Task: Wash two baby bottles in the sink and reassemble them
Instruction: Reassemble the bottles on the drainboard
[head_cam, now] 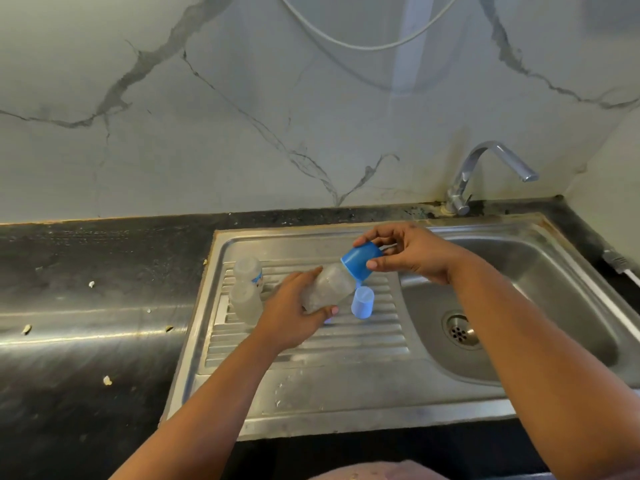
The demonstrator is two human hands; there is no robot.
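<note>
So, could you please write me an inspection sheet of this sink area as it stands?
Surface: steel drainboard, ridged, wet patches near the front.
Job's things: clear bottle held tilted above the drainboard, blue cap at its neck; second bottle lying on the ridges; pale blue cap standing on the ridges.
Clutter: pale crumbs on the dark counter.
Hands: left hand grips the clear bottle; right hand pinches the blue cap.
Cables: white hose looping on the wall.
Surroundings: tap, no water running; sink basin with drain; marble wall.
</note>
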